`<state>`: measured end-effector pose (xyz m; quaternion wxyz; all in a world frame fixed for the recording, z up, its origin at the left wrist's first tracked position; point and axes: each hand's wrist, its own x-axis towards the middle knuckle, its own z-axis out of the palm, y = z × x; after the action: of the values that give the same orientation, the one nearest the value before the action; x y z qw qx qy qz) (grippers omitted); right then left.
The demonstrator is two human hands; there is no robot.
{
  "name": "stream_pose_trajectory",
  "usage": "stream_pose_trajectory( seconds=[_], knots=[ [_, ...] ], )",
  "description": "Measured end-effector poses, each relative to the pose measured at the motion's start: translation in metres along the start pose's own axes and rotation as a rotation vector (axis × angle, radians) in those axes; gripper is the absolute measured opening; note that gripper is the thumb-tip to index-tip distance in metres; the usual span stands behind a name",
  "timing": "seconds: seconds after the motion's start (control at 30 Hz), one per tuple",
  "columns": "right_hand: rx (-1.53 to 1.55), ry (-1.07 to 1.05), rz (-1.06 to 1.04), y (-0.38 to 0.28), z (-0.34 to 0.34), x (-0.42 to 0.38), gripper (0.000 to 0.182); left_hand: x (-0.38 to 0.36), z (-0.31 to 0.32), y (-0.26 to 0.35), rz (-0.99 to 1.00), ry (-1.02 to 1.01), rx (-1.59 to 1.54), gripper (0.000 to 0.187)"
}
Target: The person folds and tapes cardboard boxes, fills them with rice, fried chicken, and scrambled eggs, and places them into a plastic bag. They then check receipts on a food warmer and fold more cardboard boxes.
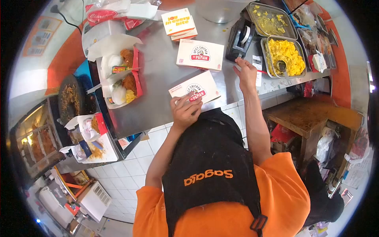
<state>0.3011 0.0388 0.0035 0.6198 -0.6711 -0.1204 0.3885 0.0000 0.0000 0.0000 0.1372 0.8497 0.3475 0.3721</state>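
My left hand [185, 111] bears on a closed white takeaway box [208, 83] printed "Spicy Chicken by Paman", near the counter's front edge. Its fingers bend over the lid's front left part and hold the box. Out at the front of a black tape dispenser [239, 41], my right hand [247, 76] has its fingertips closed at the tape end, though the strip itself is hardly visible. A second closed white box [200, 54] lies just behind the first. Smaller printed boxes [178, 24] are stacked farther back.
Open boxes [138, 77] with rice, egg and fried chicken stand at left. A tray of yellow scrambled egg [286, 57] with a ladle is at right, a nearly emptied tray [272, 19] behind it. A printed slip [257, 65] lies beside my right hand. A dark mortar [72, 96] stands far left.
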Motion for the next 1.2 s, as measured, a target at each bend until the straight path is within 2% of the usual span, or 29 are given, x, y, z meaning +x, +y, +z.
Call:
stream_pose_trajectory(
  seconds=[0.07,0.1,0.17,0.2,0.3,0.33,0.4,0.5,0.63,0.8,0.9,1.0,1.1,1.2],
  knots=[
    [-0.161,0.016,-0.028,0.006,-0.014,0.013,0.028,0.000,0.002,0.008,0.000,-0.006,-0.008,0.007],
    [-0.284,-0.011,-0.068,0.016,0.009,0.014,0.027,-0.001,-0.017,-0.011,0.008,-0.027,0.021,0.008],
    [-0.595,-0.033,-0.171,0.006,0.004,0.021,0.028,-0.002,-0.019,-0.012,0.002,-0.042,0.010,0.008],
    [-0.793,-0.028,-0.083,0.010,-0.001,0.017,0.035,-0.004,-0.022,-0.010,0.004,-0.042,0.010,0.009],
    [-0.541,-0.235,-0.098,0.024,-0.026,0.018,0.029,-0.002,-0.012,-0.015,0.042,-0.007,-0.006,0.009],
    [-0.378,-0.288,-0.069,-0.005,-0.015,-0.021,0.027,-0.002,-0.007,-0.016,0.044,0.000,-0.008,0.009],
    [-0.419,-0.376,0.015,-0.029,-0.007,-0.072,0.023,-0.013,-0.005,-0.012,0.020,-0.013,-0.014,0.009],
    [-0.241,-0.651,0.177,-0.011,-0.004,-0.129,0.019,-0.011,0.000,-0.013,-0.006,-0.029,-0.016,0.014],
    [-0.243,-0.679,0.337,0.026,0.009,-0.166,0.025,-0.015,-0.002,-0.016,-0.024,-0.061,-0.046,0.025],
    [-0.241,-0.621,0.285,0.057,0.017,-0.170,0.027,-0.017,0.000,-0.016,-0.073,0.000,-0.161,0.041],
    [-0.297,-0.574,0.238,0.065,0.020,-0.173,0.026,-0.016,-0.003,-0.019,0.051,-0.098,0.018,0.031],
    [-0.337,-0.492,0.221,0.065,0.024,-0.180,0.025,-0.014,-0.005,-0.019,0.078,-0.109,0.014,0.020],
    [-0.453,-0.443,0.129,0.072,0.023,-0.177,0.029,-0.015,-0.002,-0.017,0.060,-0.086,-0.002,0.013],
    [-0.618,-0.445,0.074,0.087,0.024,-0.172,0.037,-0.010,-0.006,-0.014,0.006,-0.126,-0.014,0.014]
  ],
)
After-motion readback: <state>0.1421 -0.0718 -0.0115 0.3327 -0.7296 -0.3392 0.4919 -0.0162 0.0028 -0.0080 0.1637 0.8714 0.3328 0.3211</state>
